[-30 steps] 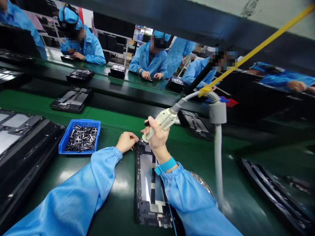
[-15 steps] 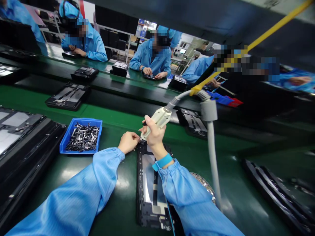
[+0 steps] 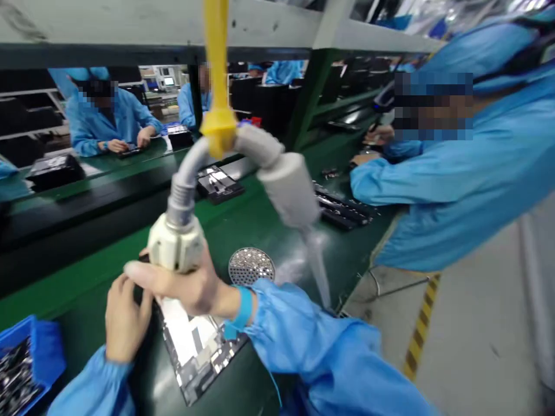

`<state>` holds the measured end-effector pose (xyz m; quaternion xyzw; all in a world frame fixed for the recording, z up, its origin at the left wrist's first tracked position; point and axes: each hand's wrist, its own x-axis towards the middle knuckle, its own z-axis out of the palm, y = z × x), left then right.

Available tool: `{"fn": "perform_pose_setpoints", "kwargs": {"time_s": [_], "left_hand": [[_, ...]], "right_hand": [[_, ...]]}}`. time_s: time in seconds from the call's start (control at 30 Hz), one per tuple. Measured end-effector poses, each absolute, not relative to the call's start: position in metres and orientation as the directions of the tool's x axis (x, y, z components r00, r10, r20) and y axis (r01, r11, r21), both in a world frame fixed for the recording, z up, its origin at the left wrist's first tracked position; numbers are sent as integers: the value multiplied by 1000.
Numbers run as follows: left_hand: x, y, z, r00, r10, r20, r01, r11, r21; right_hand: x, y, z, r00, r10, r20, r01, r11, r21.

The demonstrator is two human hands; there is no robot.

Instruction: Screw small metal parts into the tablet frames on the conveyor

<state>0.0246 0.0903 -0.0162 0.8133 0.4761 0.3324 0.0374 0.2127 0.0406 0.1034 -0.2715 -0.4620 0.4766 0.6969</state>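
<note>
My right hand is wrapped round a cream electric screwdriver, whose grey cable end points up and whose tip is hidden behind the hand. Beneath it lies an opened tablet-like device with silver and black inner parts, on the green bench. My left hand is at the device's far left corner, fingers curled in close to the right hand. Its fingertips are partly hidden, and I cannot make out what they pinch. A blue strap circles my right wrist.
A blue bin of small metal parts stands at left. A round perforated metal dish sits beyond my right forearm. The thick grey cable hangs from a yellow strap. More devices lie right, near a co-worker.
The view has swung to the right, bringing a nearby co-worker and the floor into sight. The right hand still grips the screwdriver over the device, with the left hand close beside it.
</note>
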Motion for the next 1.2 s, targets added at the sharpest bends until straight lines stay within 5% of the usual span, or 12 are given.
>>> {"fn": "perform_pose_setpoints", "kwargs": {"time_s": [0.17, 0.27, 0.53, 0.73, 0.87, 1.2], "left_hand": [[49, -24, -54, 819, 375, 435, 443, -894, -64], [55, -38, -69, 825, 388, 411, 489, -855, -173], [32, 119, -51, 544, 755, 365, 814, -580, -12], [20, 208, -39, 133, 929, 346, 962, -205, 180], [14, 222, -37, -63, 965, 256, 965, -7, 264], [16, 209, -36, -102, 929, 356, 958, -5, 287]], "right_hand": [[319, 7, 79, 389, 880, 273, -257, 388, -885], [361, 8, 63, 546, 791, 276, -233, 460, -857], [360, -7, 21, 536, 836, 115, -306, 320, -897], [362, -9, 11, 553, 830, 75, -324, 297, -898], [363, -9, 12, 533, 843, 73, -325, 284, -902], [362, -9, 13, 508, 858, 68, -321, 263, -910]]}}
